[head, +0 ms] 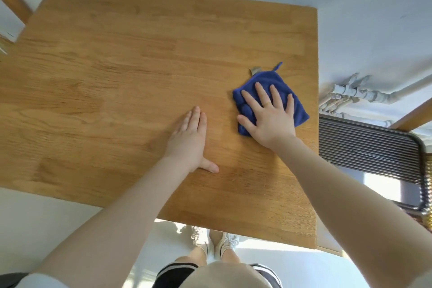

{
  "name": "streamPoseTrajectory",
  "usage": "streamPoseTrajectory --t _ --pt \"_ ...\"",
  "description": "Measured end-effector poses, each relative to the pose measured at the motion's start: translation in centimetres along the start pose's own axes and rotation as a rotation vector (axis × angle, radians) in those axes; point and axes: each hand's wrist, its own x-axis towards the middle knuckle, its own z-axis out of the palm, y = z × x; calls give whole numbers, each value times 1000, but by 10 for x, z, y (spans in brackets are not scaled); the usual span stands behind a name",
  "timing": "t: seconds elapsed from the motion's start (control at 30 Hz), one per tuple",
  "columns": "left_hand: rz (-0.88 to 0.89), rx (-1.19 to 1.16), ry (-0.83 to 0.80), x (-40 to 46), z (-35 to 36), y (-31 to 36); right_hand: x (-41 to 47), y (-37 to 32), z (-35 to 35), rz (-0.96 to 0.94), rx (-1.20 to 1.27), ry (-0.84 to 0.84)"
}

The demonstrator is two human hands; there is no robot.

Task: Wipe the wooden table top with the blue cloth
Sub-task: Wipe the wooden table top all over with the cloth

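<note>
Right hand flat on blue cloth; left hand flat on table top

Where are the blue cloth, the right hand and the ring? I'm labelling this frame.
blue cloth point(297, 110): head view, its bare right part beside the fingers.
right hand point(271, 117): head view, back of the hand, flat on the cloth.
ring point(268, 103): head view, gold band on a finger.

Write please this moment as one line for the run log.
right hand: flat on blue cloth | left hand: flat on wooden table top | cloth: right side
</note>
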Motion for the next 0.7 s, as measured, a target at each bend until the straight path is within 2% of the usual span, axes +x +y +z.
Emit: streamPoseTrajectory --t 0.13,0.23,0.37,0.47,0.57,0.7 --pt "20 2 17 1 -1 -1 -67 -3 11 -176 -43 24" --pt "28 -2 12 2 -2 -2 -60 15 9 -238 -36 -27" --pt "52 20 9 4 1 -4 -6 39 -1 108 14 -13" --pt "59 18 12 1 2 -5 -1 39 -4 203 29 11" --pt "48 0 6 -2 2 -3 -52 21 4 122 -4 69" --pt "29 7 -15 -2 -5 2 -128 3 19 -129 -32 29"
